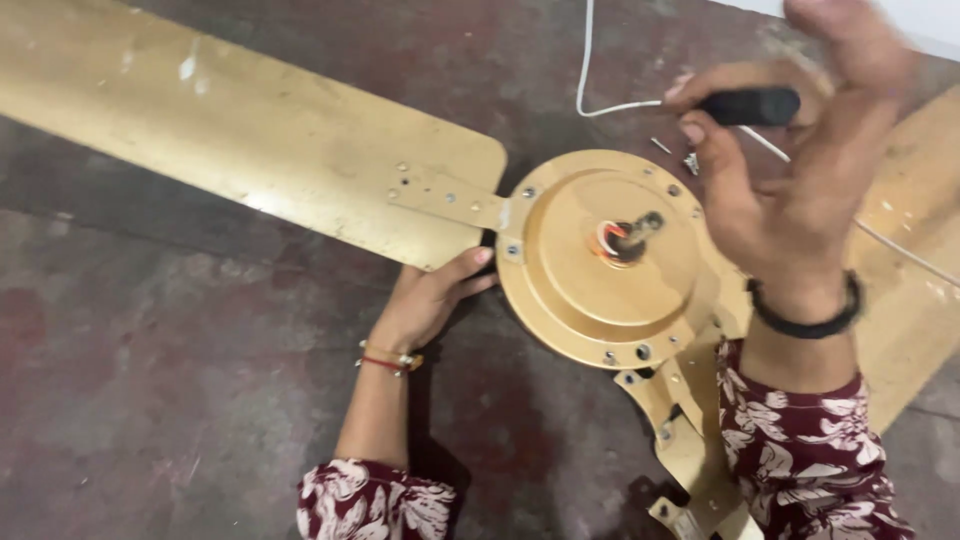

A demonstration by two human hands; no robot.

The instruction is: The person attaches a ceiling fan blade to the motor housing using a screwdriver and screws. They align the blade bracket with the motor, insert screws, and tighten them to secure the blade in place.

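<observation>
A gold ceiling fan motor housing (600, 290) lies on the floor, its short shaft (637, 231) pointing up from the middle. One long gold blade (230, 130) stretches to the upper left, bolted on by a bracket (450, 198). My left hand (435, 295) grips the housing's left edge, fingers curled under the rim beside the blade bracket. My right hand (790, 170) is raised above the housing's right side and holds a tool by its black handle (750, 106); the tool's tip is hidden.
A white cord (588, 70) runs across the dark red, stained concrete floor (180, 360) behind the fan. Small loose screws (690, 160) lie near the housing's far edge. Another blade (915, 280) extends right, and a third bracket (680, 440) points toward me.
</observation>
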